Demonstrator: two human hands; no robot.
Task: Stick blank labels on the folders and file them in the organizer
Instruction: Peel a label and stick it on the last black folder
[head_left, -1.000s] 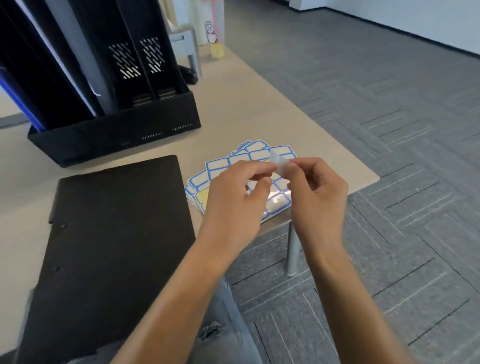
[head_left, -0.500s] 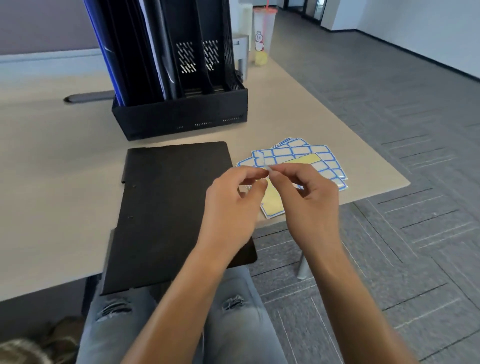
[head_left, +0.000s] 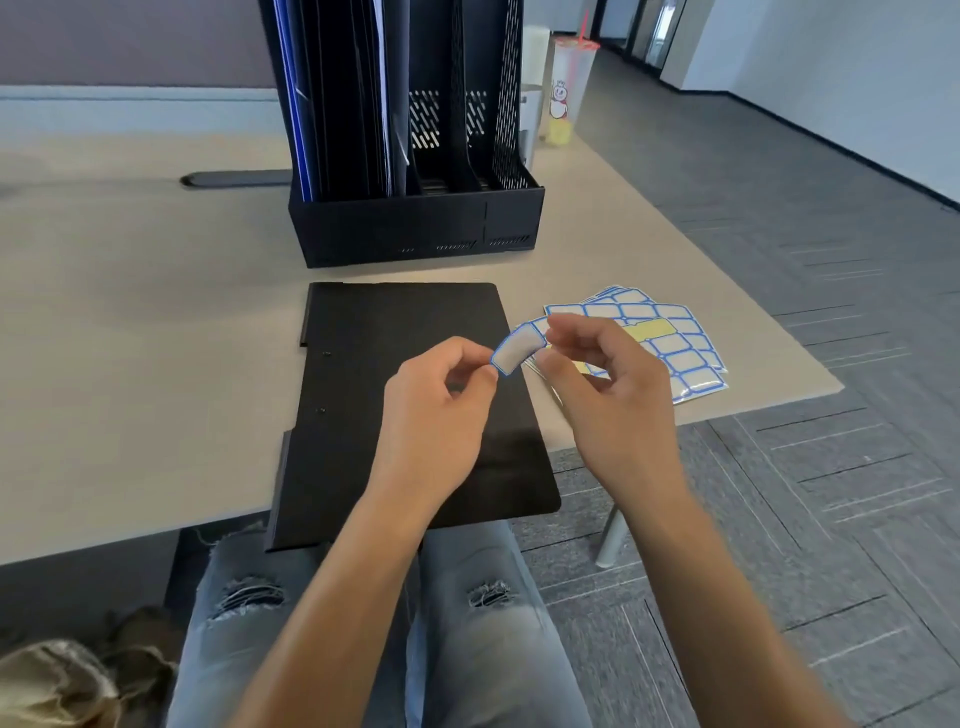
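A white blank label (head_left: 517, 351) with a blue border curves in the air between my two hands. My left hand (head_left: 441, 415) pinches its lower left end and my right hand (head_left: 602, 384) pinches its upper right end. Both hands hover over the right edge of a black folder (head_left: 374, 395) lying flat on the beige table (head_left: 130, 338). Its near end overhangs the table's front edge above my lap. Label sheets (head_left: 670, 343) with blue-bordered labels are fanned out to the right of the folder. Behind it stands a black organizer (head_left: 415, 228) with several folders upright in its left slots.
A clear plastic cup (head_left: 569, 88) with a straw stands behind the organizer at the table's far right. The table's right corner is close to the label sheets, with grey carpet beyond. A dark cable slot (head_left: 234, 179) lies to the organizer's left.
The label has come free of the sheets and my hands have spread apart, stretching it between them. The view has swung right and up, bringing the organizer and folder to the centre.
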